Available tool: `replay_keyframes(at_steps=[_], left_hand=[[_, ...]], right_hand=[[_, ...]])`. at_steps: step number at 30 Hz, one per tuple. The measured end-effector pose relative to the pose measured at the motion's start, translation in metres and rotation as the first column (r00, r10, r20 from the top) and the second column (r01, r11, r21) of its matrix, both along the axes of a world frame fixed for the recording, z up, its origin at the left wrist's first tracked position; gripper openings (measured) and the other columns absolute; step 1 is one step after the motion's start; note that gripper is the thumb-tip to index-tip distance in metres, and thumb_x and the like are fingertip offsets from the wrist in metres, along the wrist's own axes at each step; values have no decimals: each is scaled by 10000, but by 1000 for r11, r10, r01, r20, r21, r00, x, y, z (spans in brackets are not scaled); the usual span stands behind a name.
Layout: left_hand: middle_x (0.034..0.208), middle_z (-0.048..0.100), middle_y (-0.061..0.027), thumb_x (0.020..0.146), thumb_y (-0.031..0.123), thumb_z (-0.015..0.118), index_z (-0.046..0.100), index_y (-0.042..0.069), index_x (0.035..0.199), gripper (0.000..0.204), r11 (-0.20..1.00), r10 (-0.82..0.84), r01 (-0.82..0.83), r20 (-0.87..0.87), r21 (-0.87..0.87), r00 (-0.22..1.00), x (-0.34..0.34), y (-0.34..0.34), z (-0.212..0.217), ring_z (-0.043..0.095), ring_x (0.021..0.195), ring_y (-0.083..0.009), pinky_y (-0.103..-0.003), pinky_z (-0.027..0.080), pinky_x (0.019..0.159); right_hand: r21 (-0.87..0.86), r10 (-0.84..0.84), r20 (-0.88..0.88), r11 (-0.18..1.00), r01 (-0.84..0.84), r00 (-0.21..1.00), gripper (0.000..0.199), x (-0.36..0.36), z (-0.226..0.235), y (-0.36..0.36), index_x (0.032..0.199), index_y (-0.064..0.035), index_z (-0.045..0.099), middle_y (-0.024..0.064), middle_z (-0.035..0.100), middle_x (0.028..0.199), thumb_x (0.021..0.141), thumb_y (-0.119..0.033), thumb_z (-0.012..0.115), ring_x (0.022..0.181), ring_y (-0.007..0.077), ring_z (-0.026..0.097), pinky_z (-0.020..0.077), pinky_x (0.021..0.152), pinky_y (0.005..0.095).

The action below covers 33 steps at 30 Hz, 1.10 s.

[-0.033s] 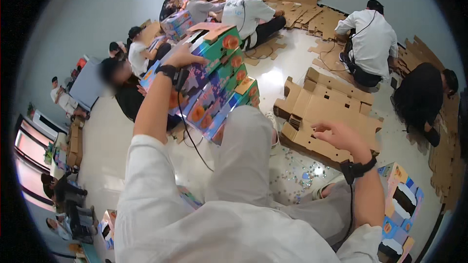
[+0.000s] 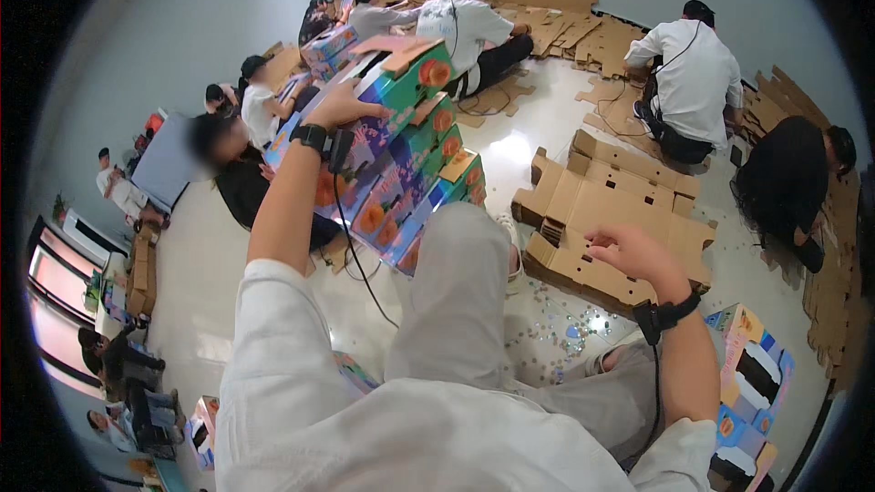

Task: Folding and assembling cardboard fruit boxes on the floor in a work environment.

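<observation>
My left hand [image 2: 342, 107] grips the upper edge of the top carton in a leaning stack of colourful printed cardboard boxes [image 2: 401, 150]. The boxes are purple, blue and green with orange fruit pictures, and they stand beyond my raised left knee. Some of that hand's fingers are hidden against the carton. My right hand [image 2: 633, 253] hangs over the near part of a pile of flattened brown cardboard blanks [image 2: 620, 200]. Its fingers are loosely bent and apart, with nothing between them; I cannot tell whether they touch the cardboard.
Small shiny round pieces [image 2: 565, 333] lie scattered on the floor below the brown pile. More printed boxes [image 2: 752, 383] stand by my right forearm. A person in black [image 2: 241, 182] sits close behind the stack. Others sit around on brown cardboard sheets [image 2: 592, 41]. Cables hang from both wrists.
</observation>
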<state>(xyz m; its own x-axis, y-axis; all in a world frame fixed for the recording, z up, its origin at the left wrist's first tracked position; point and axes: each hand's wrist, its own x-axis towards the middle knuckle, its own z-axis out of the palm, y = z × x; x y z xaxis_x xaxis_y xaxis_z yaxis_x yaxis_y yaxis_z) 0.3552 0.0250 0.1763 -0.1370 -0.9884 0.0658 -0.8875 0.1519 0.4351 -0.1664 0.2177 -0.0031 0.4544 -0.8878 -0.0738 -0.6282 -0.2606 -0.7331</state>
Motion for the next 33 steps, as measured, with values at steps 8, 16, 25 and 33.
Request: replay_keyframes(at_steps=[8, 16, 25, 33], left_hand=[[1599, 440, -168, 675, 346, 971, 322, -3, 1619, 1198, 735, -621, 649, 191, -194, 760, -112, 89, 80, 412, 1495, -268, -393, 333, 1230], [1581, 495, -130, 1088, 327, 598, 214, 53, 1682, 758, 729, -65, 558, -772, 396, 633, -287, 136, -71, 471, 1445, -231, -394, 369, 1198], [1394, 596, -166, 885, 175, 843, 265, 10, 1622, 951, 707, -397, 701, -874, -96, 281, -348, 123, -67, 606, 1263, -219, -400, 495, 1074], [1254, 718, -54, 812, 106, 884, 664, 21, 1277, 522, 697, -534, 711, -730, -94, 427, -375, 85, -130, 676, 1091, -171, -356, 553, 937]], right_hand=[[461, -445, 809, 886, 56, 385, 643, -32, 26, -32, 1484, -72, 557, 98, 719, 1277, 1100, -580, 466, 1097, 231, 713, 575, 943, 403], [498, -518, 855, 812, -306, 16, 714, 23, 31, 26, 1592, -86, 422, 119, 597, 1486, 1059, -544, 551, 1290, 257, 632, 513, 1111, 446], [-95, -21, 945, 938, 334, 328, 799, -31, 52, 30, 1656, -106, 317, 92, 308, 1707, 987, -261, 725, 1568, 241, 318, 310, 1253, 391], [152, -301, 934, 823, 547, 192, 587, -59, 43, -7, 1539, -102, 502, 80, 582, 1486, 1112, -504, 470, 1379, 194, 523, 407, 1135, 414]])
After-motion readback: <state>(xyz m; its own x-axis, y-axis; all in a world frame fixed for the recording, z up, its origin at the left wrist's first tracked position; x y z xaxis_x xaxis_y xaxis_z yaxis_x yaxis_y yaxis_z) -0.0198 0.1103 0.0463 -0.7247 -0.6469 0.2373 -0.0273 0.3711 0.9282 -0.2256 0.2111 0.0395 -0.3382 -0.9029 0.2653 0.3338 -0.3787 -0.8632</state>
